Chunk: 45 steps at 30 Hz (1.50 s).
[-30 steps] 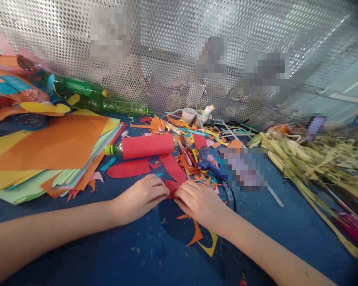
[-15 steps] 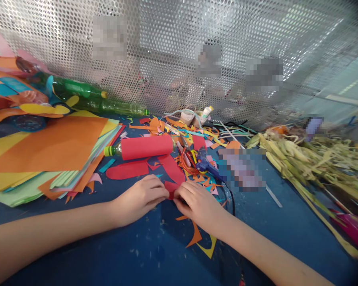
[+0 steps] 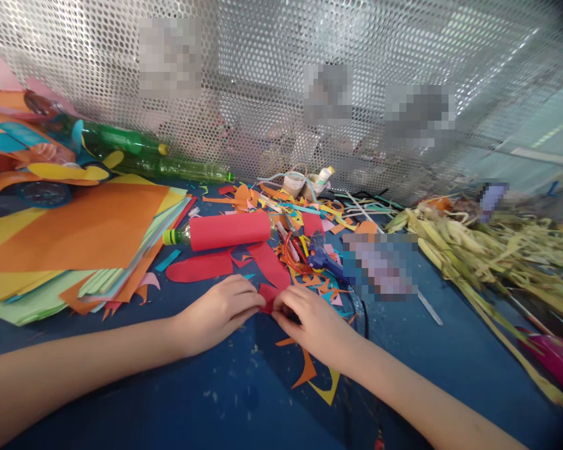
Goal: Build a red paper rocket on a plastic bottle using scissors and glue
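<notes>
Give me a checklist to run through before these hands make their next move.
1. Small red paper piece under control: ok; the left hand and right hand have fingertips at opposite edges.
2. Red-wrapped bottle capped: ok; its yellow-green cap is on, and the bottle lies on its side.
3. Larger red paper strip within reach: ok; it lies just beyond the left hand.
4. Blue glue gun away from scraps: not ok; it lies among cut paper.
5. Glue gun's heat: cannot tell.
6. Offcuts away from the right arm: not ok; orange and yellow ones lie beside it.
</notes>
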Each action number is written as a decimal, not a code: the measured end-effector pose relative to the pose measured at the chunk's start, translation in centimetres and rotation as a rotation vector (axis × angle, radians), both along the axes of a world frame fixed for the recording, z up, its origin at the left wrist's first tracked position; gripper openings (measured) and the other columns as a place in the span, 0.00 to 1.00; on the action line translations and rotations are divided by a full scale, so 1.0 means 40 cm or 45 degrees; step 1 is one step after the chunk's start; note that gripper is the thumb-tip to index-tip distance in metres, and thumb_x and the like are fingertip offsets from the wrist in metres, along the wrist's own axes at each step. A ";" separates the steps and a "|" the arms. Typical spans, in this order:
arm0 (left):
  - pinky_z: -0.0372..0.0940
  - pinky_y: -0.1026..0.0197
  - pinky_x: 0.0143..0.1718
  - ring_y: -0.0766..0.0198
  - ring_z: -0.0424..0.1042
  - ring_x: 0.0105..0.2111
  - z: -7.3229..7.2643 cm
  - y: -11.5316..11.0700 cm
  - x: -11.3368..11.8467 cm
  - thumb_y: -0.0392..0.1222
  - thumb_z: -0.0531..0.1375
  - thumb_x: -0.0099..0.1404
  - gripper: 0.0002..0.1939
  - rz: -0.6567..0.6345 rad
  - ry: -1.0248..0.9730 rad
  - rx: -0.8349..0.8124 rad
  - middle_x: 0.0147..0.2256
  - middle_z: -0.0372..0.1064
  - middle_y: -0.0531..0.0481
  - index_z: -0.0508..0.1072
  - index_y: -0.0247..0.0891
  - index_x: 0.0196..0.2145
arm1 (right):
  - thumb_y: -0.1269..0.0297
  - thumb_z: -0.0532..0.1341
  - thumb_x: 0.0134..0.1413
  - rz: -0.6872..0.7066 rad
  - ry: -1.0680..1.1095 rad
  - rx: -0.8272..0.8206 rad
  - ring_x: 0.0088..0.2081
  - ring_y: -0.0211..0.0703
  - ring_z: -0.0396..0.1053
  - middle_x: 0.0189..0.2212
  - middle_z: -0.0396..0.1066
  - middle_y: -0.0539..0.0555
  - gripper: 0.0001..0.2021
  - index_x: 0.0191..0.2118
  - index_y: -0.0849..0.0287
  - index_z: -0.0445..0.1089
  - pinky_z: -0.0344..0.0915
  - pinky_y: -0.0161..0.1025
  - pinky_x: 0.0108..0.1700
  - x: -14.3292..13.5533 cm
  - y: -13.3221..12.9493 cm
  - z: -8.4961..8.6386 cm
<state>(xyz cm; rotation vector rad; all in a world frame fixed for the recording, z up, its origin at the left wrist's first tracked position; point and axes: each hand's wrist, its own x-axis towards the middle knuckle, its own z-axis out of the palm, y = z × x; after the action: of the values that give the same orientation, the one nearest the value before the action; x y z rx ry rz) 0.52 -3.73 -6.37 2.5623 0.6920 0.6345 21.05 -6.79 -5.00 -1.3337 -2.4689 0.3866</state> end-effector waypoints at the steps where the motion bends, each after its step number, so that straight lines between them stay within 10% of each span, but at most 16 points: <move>1: 0.59 0.61 0.41 0.63 0.64 0.38 0.000 0.000 0.001 0.35 0.49 0.67 0.09 0.000 -0.005 -0.003 0.36 0.67 0.47 0.68 0.37 0.41 | 0.71 0.57 0.53 -0.010 0.008 -0.007 0.32 0.37 0.63 0.26 0.65 0.49 0.03 0.29 0.58 0.64 0.60 0.35 0.34 0.000 0.001 -0.001; 38: 0.61 0.59 0.42 0.63 0.65 0.39 0.004 -0.006 0.001 0.36 0.51 0.65 0.10 -0.007 -0.037 -0.013 0.37 0.67 0.46 0.71 0.37 0.38 | 0.73 0.59 0.49 -0.111 0.109 -0.103 0.30 0.36 0.64 0.25 0.64 0.48 0.05 0.28 0.58 0.61 0.61 0.33 0.31 0.000 0.003 0.004; 45: 0.62 0.59 0.41 0.63 0.66 0.38 0.007 -0.005 0.002 0.37 0.51 0.65 0.10 -0.009 -0.065 0.005 0.36 0.68 0.46 0.72 0.37 0.39 | 0.70 0.57 0.55 0.146 -0.128 0.085 0.35 0.39 0.65 0.29 0.67 0.51 0.02 0.32 0.59 0.65 0.62 0.36 0.35 0.013 -0.002 0.022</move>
<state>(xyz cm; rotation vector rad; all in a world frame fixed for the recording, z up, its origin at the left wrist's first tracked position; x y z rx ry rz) 0.60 -3.92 -6.08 2.5413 0.6652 0.6973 21.57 -6.86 -4.11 -1.2168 -2.6246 0.2663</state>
